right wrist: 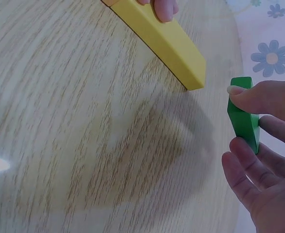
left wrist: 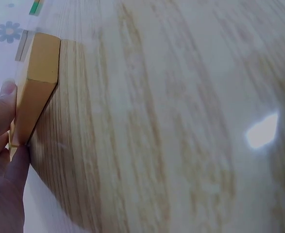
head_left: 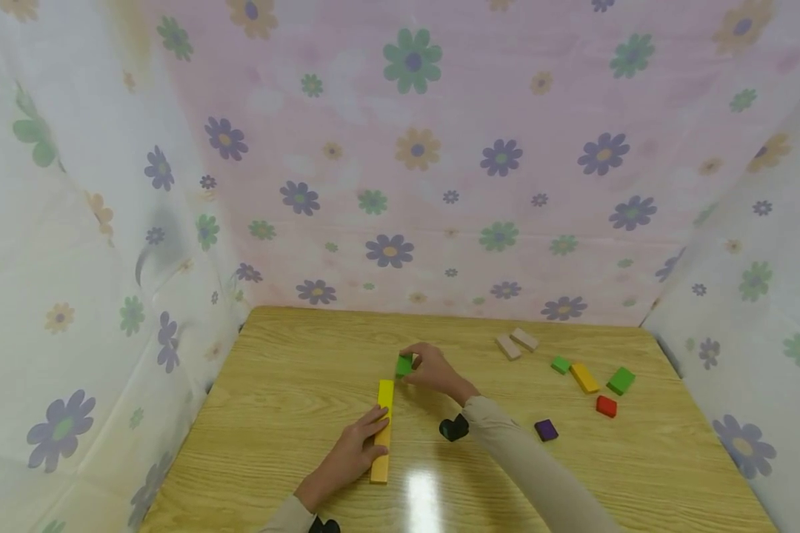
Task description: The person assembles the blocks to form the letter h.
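My right hand [head_left: 435, 370] pinches a green block [right wrist: 244, 114] between thumb and fingers, a little past the far end of a straight row. That row is a yellow block [head_left: 386, 394] and an orange block [head_left: 379, 471] laid end to end on the table. My left hand [head_left: 352, 448] rests across the row, its fingers lying over the yellow block and the thumb on the orange one. In the left wrist view, digits touch the orange block around the joint. The right wrist view has left fingertips [right wrist: 165, 8] on the yellow block.
Right of the hands lie a purple block [head_left: 546, 430], a red block [head_left: 607, 406], a yellow-orange block [head_left: 584, 377], a small green block [head_left: 561, 364] and a larger green block [head_left: 621, 380]. Two plain wooden blocks [head_left: 509, 346] sit farther back. Flowered curtains [head_left: 413, 222] surround the wooden table [head_left: 293, 355].
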The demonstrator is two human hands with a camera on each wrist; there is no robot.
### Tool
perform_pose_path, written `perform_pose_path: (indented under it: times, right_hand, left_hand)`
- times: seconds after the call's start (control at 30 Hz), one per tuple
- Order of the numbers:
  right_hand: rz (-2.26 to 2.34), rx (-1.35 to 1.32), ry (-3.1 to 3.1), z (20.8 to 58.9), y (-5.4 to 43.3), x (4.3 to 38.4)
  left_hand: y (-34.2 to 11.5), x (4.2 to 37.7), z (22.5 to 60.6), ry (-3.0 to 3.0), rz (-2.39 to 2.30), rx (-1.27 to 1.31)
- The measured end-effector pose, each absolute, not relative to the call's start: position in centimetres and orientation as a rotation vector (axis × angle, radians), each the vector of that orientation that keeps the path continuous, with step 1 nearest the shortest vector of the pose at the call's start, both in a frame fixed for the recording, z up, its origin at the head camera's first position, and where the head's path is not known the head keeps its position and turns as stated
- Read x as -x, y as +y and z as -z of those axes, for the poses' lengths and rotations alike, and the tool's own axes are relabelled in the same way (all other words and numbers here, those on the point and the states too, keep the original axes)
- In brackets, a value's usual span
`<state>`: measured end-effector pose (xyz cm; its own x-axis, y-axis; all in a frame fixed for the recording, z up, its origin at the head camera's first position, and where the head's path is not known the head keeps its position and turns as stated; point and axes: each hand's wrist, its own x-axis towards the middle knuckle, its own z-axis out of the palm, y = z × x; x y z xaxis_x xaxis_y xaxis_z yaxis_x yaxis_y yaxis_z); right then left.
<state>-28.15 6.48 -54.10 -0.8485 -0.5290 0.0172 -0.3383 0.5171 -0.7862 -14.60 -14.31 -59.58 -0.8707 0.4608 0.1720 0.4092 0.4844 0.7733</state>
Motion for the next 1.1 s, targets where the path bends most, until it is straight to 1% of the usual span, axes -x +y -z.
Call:
perform_pose_path:
  times: [0.23,0.47,0.7,0.9,1.1]
  right_hand:
    - [1.236,0.739,2.527,54.4,5.5,28.7]
    - [1.339,0.604,2.466,55.0,4.7,30.1]
    - [1.341,0.648,2.395,55.9,4.1,30.6]
    - [1.329,0.645,2.352,55.6,3.7,30.5]
    - [1.306,0.707,2.302,55.7,3.3,30.4]
  left_hand:
    - [-14.2,14.5,59.4,2.650,-1.363,-0.793]
    - [-14.1,14.5,59.3,2.649,-1.354,-0.771]
    - [-14.0,14.5,59.3,2.637,-1.356,-0.752]
    - [-13.9,14.5,59.2,2.633,-1.361,-0.735]
    - [-14.2,14.5,59.2,2.647,-1.356,-0.739]
